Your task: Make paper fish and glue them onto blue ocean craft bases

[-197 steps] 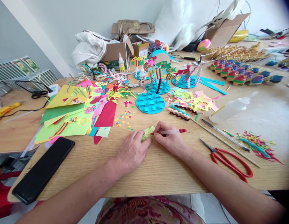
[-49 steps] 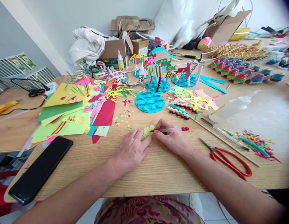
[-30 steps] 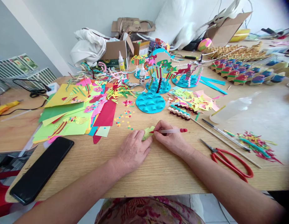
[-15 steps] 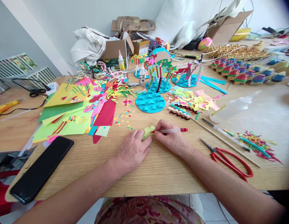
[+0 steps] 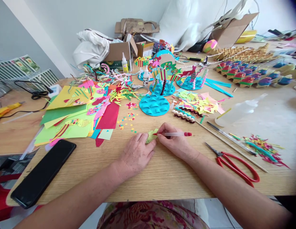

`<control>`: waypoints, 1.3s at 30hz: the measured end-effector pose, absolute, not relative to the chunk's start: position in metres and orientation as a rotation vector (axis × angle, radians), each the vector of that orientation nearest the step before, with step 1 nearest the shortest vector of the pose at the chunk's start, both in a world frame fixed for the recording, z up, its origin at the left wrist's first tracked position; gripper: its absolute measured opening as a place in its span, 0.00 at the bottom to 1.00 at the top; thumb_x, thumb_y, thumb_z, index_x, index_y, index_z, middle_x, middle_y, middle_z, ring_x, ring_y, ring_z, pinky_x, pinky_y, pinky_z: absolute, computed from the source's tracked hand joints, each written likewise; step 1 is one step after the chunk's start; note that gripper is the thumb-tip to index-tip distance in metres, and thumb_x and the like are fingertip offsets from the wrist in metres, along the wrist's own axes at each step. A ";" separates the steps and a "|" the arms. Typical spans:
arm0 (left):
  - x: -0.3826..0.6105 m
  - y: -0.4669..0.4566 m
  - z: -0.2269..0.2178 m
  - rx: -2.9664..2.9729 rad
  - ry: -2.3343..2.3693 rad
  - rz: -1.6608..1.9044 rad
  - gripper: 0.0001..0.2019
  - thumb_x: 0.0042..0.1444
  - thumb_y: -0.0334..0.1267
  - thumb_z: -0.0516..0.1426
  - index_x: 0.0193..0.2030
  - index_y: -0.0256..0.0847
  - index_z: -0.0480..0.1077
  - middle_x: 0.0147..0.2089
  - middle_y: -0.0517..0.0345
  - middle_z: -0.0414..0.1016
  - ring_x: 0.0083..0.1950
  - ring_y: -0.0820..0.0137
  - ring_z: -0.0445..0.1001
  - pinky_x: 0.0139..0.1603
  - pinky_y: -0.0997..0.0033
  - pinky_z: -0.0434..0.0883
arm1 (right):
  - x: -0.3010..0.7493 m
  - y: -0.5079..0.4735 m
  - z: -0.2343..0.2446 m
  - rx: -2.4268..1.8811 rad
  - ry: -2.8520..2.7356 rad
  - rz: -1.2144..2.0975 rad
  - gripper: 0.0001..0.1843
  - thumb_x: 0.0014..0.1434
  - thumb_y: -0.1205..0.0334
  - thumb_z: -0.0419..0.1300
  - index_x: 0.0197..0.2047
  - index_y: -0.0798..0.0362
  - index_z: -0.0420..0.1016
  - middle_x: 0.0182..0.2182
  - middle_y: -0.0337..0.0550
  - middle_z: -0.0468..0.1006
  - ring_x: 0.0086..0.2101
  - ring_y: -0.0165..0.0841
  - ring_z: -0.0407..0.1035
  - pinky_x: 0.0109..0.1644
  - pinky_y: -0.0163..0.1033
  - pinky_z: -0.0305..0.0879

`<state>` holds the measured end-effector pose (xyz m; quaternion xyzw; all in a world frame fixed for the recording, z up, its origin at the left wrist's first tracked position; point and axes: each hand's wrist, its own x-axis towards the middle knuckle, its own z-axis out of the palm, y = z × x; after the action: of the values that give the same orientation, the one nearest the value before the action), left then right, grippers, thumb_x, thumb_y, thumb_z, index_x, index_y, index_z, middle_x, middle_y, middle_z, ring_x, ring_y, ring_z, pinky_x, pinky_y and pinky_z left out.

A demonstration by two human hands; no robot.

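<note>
Under the fingers of my left hand (image 5: 137, 152) lies a small light-green paper fish (image 5: 151, 136) with a scale-like pattern, held against the wooden table. My right hand (image 5: 173, 138) pinches a red-tipped pen (image 5: 176, 134) with a whitish barrel and a red end. Its tip touches the paper or is just above it; I cannot tell which. Part of the fish is hidden by my left fingers. Beyond both hands sits a round blue bumpy base (image 5: 154, 105), and confetti dots (image 5: 125, 122) are scattered left of it.
Red-handled scissors (image 5: 234, 163), a thin wooden stick (image 5: 230, 146) and a clear pen (image 5: 230, 137) lie at right. At left are a black phone (image 5: 43, 173) and stacked coloured paper (image 5: 57, 132). Glue bottles (image 5: 145, 78) and finished fish stands (image 5: 162, 87) stand farther back.
The pen and my right fingers have shifted very slightly left over the paper fish. My left hand stays in place.
</note>
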<state>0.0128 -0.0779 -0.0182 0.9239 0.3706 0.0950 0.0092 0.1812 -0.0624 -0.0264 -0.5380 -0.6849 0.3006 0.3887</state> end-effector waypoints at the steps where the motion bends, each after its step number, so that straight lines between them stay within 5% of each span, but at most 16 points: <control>1: 0.013 -0.078 -0.018 2.885 1.159 0.302 0.14 0.54 0.36 0.51 0.49 0.39 0.64 0.44 0.49 0.61 0.46 0.61 0.60 0.46 0.60 0.65 | 0.181 -0.062 -0.026 -1.371 -1.744 0.761 0.03 0.48 0.68 0.53 0.25 0.52 0.62 0.19 0.32 0.63 0.20 0.25 0.56 0.22 0.30 0.51; 39: 0.013 -0.079 -0.017 2.880 1.156 0.326 0.14 0.54 0.36 0.51 0.49 0.40 0.63 0.44 0.49 0.61 0.45 0.62 0.60 0.45 0.60 0.65 | 0.181 -0.062 -0.024 -1.398 -1.729 0.739 0.03 0.48 0.67 0.53 0.25 0.52 0.62 0.19 0.33 0.65 0.20 0.25 0.57 0.22 0.30 0.52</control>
<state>0.0130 -0.0785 -0.0174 0.9229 0.3704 0.1043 0.0108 0.1806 -0.0622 -0.0242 -0.5496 -0.6798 0.2906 0.3890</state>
